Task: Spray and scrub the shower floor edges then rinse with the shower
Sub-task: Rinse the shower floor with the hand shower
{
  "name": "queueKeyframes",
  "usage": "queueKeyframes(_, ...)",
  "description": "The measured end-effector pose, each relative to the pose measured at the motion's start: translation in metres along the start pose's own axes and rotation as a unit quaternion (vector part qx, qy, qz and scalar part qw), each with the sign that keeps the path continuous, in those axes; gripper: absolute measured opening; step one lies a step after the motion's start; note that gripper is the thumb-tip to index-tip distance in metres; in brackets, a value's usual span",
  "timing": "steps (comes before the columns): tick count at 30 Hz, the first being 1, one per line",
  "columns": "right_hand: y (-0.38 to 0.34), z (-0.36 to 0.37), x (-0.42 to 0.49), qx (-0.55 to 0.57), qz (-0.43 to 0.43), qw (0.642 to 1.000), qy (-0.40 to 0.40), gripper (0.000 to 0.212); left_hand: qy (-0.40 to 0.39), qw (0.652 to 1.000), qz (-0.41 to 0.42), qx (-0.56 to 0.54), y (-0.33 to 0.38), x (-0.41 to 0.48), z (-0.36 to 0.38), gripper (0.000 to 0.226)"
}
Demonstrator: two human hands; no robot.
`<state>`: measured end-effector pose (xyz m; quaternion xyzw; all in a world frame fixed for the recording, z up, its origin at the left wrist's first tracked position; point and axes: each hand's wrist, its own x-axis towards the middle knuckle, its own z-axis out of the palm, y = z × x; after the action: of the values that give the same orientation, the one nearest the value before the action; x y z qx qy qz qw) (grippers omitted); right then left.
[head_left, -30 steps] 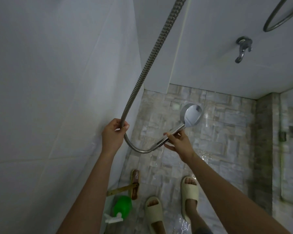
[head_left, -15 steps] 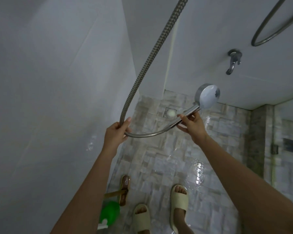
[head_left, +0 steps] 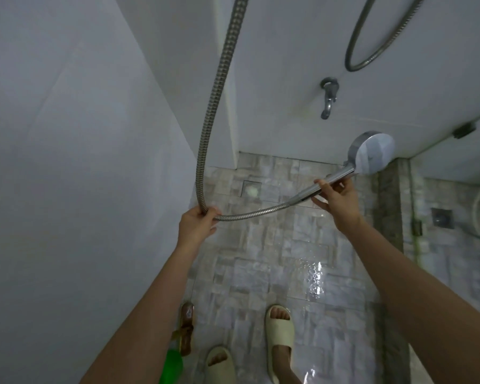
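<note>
Down by the left wall a green bottle (head_left: 174, 363) stood on the floor, mostly hidden behind the left forearm; what it held could not be told. Just beside it, close against the wall, lay a brush (head_left: 186, 327) with a brownish handle.

The left hand (head_left: 198, 225) had its fingers curled round the metal hose (head_left: 218, 92) at the low point of its bend, where the hose came down from above and turned toward the right. The right hand (head_left: 340, 196) had fingers and thumb closed round the chrome handle of the shower head (head_left: 373, 152). The round head was raised over the far right side of the floor, in front of the back wall.

The floor (head_left: 275, 245) was grey stone-look tile, wet, with a bright shine near the right foot. A square drain (head_left: 252, 188) sat near the far left corner. Two pale slippers (head_left: 279, 331) stood on the tile at the near edge. White tiled walls (head_left: 67, 134) closed the left and the back. A tap (head_left: 328, 97) stuck out of the back wall, and a second hose (head_left: 356, 69) hung in a loop above it. A dark strip (head_left: 390, 217) ran along the right side of the floor, with another small drain (head_left: 442, 217) beyond it.
</note>
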<state>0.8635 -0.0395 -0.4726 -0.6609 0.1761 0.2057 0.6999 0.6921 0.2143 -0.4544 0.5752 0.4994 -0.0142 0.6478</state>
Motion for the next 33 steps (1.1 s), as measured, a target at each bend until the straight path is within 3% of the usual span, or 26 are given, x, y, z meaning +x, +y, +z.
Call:
queueKeyframes(3,-0.002,-0.029,0.000,0.012,0.000,1.000,0.026,0.024,-0.021,1.000,-0.005,0.016,-0.001,-0.001,0.025,0.016)
queueKeyframes(12,-0.012,-0.103,-0.009,0.063,-0.025,0.989,0.132,0.023,-0.086,0.995,-0.007,0.056,-0.006,-0.006,0.099,0.011)
queueKeyframes(18,0.008,-0.155,-0.029,0.086,-0.017,0.973,0.216,0.037,-0.139,0.983,0.000,0.116,-0.016,-0.016,0.142,0.006)
queueKeyframes(23,0.042,-0.180,-0.059,0.120,0.025,0.948,0.295,0.029,-0.176,0.969,0.015,0.171,-0.029,-0.021,0.152,0.003)
queueKeyframes(26,0.064,-0.191,-0.079,0.155,0.048,0.931,0.328,0.028,-0.204,0.958,0.024,0.198,-0.034,-0.027,0.152,0.015)
queueKeyframes(30,0.093,-0.200,-0.116,0.180,0.081,0.904,0.379,0.021,-0.242,0.939,0.040,0.241,-0.039,-0.043,0.149,0.007)
queueKeyframes(33,0.112,-0.204,-0.144,0.191,0.101,0.886,0.411,0.025,-0.268,0.926,0.046,0.261,-0.044,-0.058,0.145,0.009)
